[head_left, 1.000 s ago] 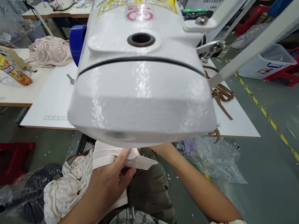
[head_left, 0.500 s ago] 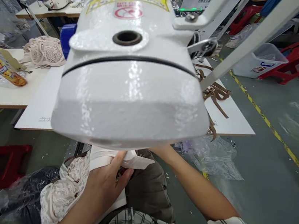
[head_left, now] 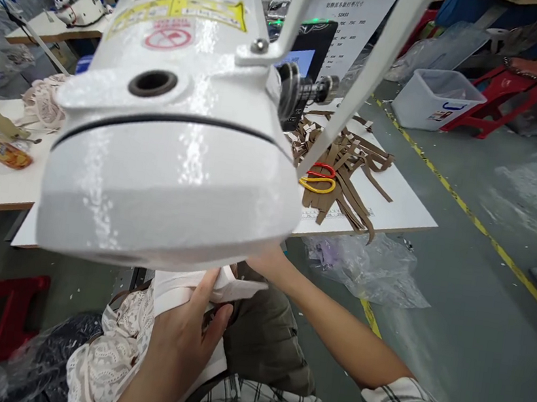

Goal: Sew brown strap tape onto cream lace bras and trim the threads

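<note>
"Two hands are at that industrial sewing machine (head_left: pixel 170 195), and I can see only one of them properly."

"The left hand (head_left: pixel 178 337), you mean. It's below the front of the machine head, over the person's lap, on the white fabric (head_left: pixel 171 290)."

"How's the grip?"

"Grasping the fabric, not clenched. The forefinger lies along the top, and the thumb stands away from it with a dark gap between. How hard they press, I can't tell."

"Which way does the fabric run?"

"Its tapered flap (head_left: pixel 243 291) sticks out past the left fingers, long axis pointing to the person's right. The left hand is the nearer one; it's touching."

"And the right hand (head_left: pixel 268 261)?"

"It reaches in under the machine head, just beyond the flap. Its fingers are hidden, so whether they pinch, touch or hang loose, I can't say."

"Is that cream lace garment (head_left: pixel 105 351) part of the same piece?"

"It's bunched to the left of the left hand, against the fabric, but I can't make out a join. The brown straps (head_left: pixel 341 158) and the red-and-yellow-handled scissors (head_left: pixel 319 180) lie on the white tabletop (head_left: pixel 410 213) to the right."
</note>
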### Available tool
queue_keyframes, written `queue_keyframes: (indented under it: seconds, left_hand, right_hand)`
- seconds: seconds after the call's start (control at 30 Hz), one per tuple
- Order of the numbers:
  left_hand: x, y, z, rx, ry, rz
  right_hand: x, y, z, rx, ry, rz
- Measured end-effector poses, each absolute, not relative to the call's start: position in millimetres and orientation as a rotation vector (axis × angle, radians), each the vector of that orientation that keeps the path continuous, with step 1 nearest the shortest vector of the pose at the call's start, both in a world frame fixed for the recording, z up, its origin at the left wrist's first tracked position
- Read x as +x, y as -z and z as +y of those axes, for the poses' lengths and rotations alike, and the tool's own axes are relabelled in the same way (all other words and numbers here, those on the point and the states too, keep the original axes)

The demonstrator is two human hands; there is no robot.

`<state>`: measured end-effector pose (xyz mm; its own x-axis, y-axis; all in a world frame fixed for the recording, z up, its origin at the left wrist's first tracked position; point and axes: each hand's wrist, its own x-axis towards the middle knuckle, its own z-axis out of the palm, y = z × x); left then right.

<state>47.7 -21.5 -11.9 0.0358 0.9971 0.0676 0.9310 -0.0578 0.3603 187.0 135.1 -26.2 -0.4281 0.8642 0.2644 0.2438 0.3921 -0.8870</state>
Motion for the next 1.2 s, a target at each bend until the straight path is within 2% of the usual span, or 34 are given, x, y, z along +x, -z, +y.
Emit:
queue_keyframes:
  seconds: [0.33,1.2]
  left_hand:
    - [51,10,-25,2.101,-0.52,2.009]
    - [53,-2,-22,1.956,-0.505,2.034]
  right_hand:
    - [202,40,119,-0.93,-1.093,-1.717]
    - [212,38,104,-0.866,-1.234,-1.659]
